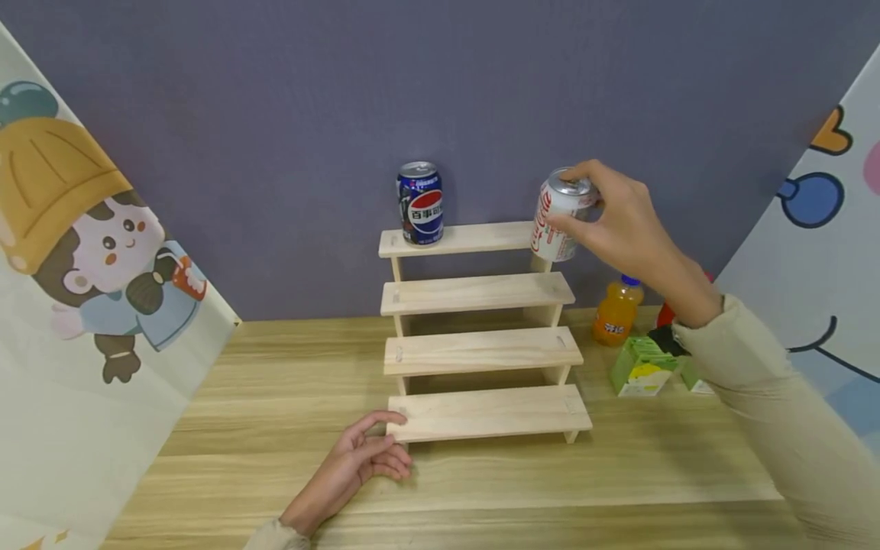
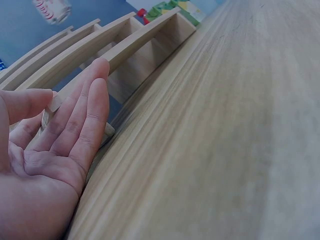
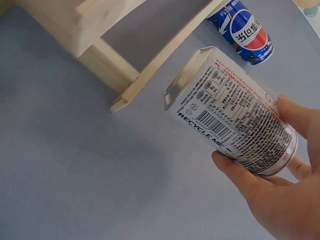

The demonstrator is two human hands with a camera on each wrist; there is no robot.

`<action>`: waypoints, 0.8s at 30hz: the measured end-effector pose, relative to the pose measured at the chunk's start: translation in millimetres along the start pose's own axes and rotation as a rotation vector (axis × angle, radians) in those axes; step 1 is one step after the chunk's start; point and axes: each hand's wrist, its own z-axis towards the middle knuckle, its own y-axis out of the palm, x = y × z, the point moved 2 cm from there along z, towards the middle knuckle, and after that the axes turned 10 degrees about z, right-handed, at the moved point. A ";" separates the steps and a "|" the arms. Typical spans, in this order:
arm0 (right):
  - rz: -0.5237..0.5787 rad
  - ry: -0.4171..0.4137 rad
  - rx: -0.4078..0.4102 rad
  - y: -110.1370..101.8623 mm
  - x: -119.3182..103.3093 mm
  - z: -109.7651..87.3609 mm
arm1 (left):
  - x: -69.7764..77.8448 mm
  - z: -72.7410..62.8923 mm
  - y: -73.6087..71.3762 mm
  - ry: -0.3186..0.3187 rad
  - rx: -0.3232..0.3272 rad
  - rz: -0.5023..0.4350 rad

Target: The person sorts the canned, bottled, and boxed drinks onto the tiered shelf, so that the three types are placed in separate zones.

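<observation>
My right hand (image 1: 615,218) grips a white Coca-Cola can (image 1: 550,229) around its upper part. The can, slightly tilted, is at the right end of the top step of a wooden stepped stand (image 1: 481,351). In the right wrist view, the can's bottom (image 3: 187,77) points towards the stand's top board (image 3: 165,55), with a gap showing between them. My left hand (image 1: 364,458) pinches the left end of the stand's lowest step (image 1: 488,412), thumb and fingers (image 2: 92,115) on either side of the wood. A blue Pepsi can (image 1: 421,205) stands upright on the top step's left end.
Right of the stand, an orange drink bottle (image 1: 616,313) with a blue cap and green cartons (image 1: 642,367) stand on the wood-grain table (image 1: 289,382). Something red and black lies partly behind my right forearm. A grey-blue wall (image 1: 309,153) rises behind the stand, with cartoon-printed panels at both sides.
</observation>
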 end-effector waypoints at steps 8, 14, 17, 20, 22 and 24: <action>0.071 0.025 -0.034 20.4 5.4 26.8 | -1.1 0.5 1.4 0.047 -0.021 -0.032; 0.120 0.059 -0.044 32.7 14.1 45.9 | -0.5 1.7 0.8 0.045 -0.021 -0.028; 0.149 0.080 -0.047 38.3 18.6 52.5 | -0.1 1.8 1.2 0.060 -0.026 -0.038; 0.169 0.096 -0.043 43.8 23.6 57.0 | 0.0 1.5 1.4 0.055 -0.022 -0.034; 0.176 0.105 -0.040 47.1 26.5 58.9 | 0.0 0.9 1.2 0.033 -0.009 -0.023; 0.182 0.119 -0.038 50.2 29.0 60.0 | -0.5 -0.1 0.7 0.010 0.005 -0.013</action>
